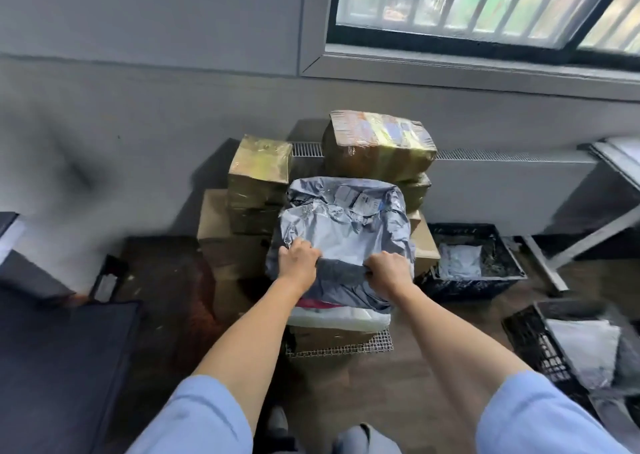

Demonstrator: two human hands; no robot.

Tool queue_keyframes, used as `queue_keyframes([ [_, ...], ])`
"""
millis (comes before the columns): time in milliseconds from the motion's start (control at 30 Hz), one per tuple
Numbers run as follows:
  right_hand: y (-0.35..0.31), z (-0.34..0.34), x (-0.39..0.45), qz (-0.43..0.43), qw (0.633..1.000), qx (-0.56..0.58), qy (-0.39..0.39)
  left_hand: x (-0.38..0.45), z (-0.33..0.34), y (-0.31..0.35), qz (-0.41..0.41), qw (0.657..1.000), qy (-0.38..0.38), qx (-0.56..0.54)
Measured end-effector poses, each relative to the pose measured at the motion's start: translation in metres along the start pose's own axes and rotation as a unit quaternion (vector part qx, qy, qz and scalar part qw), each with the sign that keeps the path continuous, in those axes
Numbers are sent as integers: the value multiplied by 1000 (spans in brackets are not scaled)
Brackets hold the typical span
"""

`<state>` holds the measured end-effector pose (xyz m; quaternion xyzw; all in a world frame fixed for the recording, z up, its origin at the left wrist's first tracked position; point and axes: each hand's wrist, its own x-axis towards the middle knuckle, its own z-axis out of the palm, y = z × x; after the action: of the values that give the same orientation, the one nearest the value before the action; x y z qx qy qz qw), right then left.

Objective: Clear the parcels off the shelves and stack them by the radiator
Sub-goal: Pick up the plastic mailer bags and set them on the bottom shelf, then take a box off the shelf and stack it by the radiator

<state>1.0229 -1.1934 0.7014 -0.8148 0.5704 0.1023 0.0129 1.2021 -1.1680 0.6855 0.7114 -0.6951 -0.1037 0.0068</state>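
A large grey plastic mailer parcel (346,225) lies on top of a stack in front of the white radiator (502,183). My left hand (298,256) grips its near left edge and my right hand (389,269) grips its near right edge, fingers curled into the plastic. Under it lie a clear-wrapped parcel (337,316) and a cardboard box (332,339) on a wire mesh (381,344). Behind stand taped brown boxes: one at the left (259,166) and one at the right (379,145) leaning on the radiator top.
A black crate (512,273) holding a white bag sits right of the stack, another black crate (533,342) nearer at the right. A grey metal table leg (543,263) slants down at the right. A dark fabric bag (55,367) fills the left foreground. The window is above.
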Motion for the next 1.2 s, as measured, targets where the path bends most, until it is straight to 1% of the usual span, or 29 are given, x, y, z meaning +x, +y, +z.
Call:
queue_keyframes([
  [133,4,22,33,3,999,1,-49,27,21,-3,-7,998,-53,24],
  [233,11,38,59,-3,997,11,-72,48,34,-3,-11,997,-72,35],
  [367,20,57,86,-23,992,26,-125,65,51,-1,-40,992,-113,38],
  [567,23,96,107,-87,977,15,-194,72,80,3,-105,979,-173,20],
  [667,27,113,113,-119,966,0,-230,64,91,7,-126,976,-178,-8],
  [733,29,111,116,-140,952,-19,-271,54,93,10,-143,976,-162,-29],
  [767,29,107,119,-150,940,-31,-305,48,92,12,-156,976,-149,-43],
  [800,28,99,123,-161,920,-48,-355,43,90,14,-173,974,-133,-58],
  [867,19,73,136,-180,868,-72,-458,28,80,15,-214,966,-111,-88],
  [900,10,58,144,-179,851,-75,-489,19,74,14,-240,960,-98,-106],
  [933,-1,41,150,-184,848,-76,-491,8,69,10,-271,950,-74,-133],
  [967,-18,24,155,-200,858,-74,-468,-6,64,5,-307,937,-51,-156],
  [1033,-62,-8,155,-273,885,-69,-372,-38,46,-3,-382,900,-15,-210],
  [1067,-87,-20,148,-309,889,-59,-333,-58,40,-8,-421,874,16,-244],
  [1133,-137,-35,115,-370,877,-40,-304,-111,29,-20,-489,816,50,-303],
  [1167,-160,-37,91,-400,864,-43,-302,-144,24,-25,-528,787,58,-312],
  [1200,-181,-35,61,-431,850,-55,-299,-175,26,-29,-565,766,56,-302],
])
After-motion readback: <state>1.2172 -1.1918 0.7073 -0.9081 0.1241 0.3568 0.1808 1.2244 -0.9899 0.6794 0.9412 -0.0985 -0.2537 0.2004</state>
